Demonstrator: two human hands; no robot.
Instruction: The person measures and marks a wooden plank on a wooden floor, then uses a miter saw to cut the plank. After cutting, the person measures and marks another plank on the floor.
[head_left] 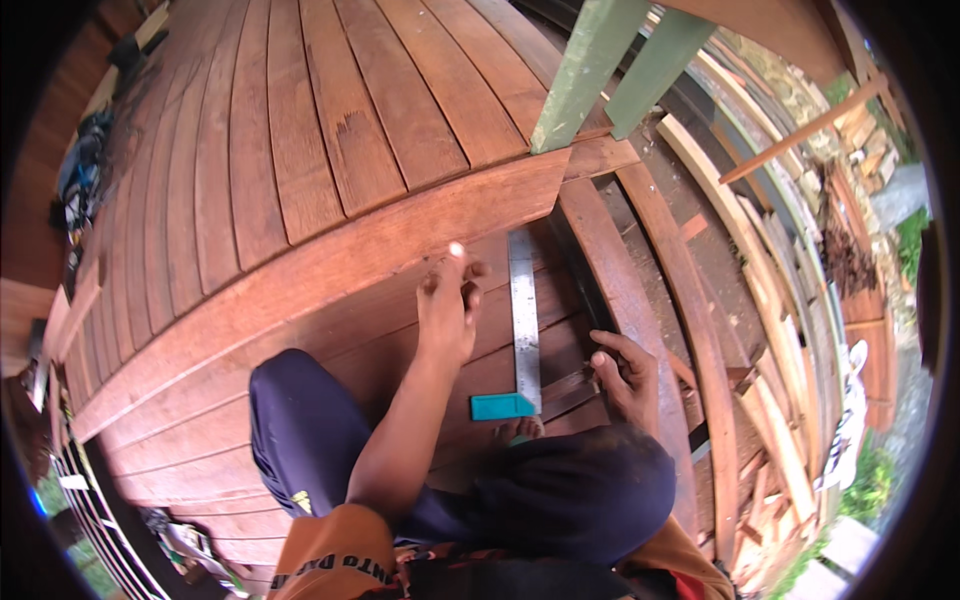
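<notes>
My left hand point(450, 295) reaches to the front edge of the raised wooden deck point(350, 245). Its fingers are apart and partly bent, one fingertip is at the edge board, and I see nothing held. To the right, my right hand point(627, 375) is beside a reddish-brown beam point(625, 290), thumb and forefinger apart, the other fingers curled and partly hidden. Between the hands lies a try square point(524, 320) with a metal blade and a teal handle, on the lower boards. The handle end is close to my foot point(520, 430).
Two pale green posts point(590, 75) rise at the deck's far right corner. On the right, open joists point(690, 330) run over bare ground, with stacked timber point(770, 260) beyond them. A white sack point(848, 420) is at the far right. Dark bundled items point(90, 160) sit along the left side.
</notes>
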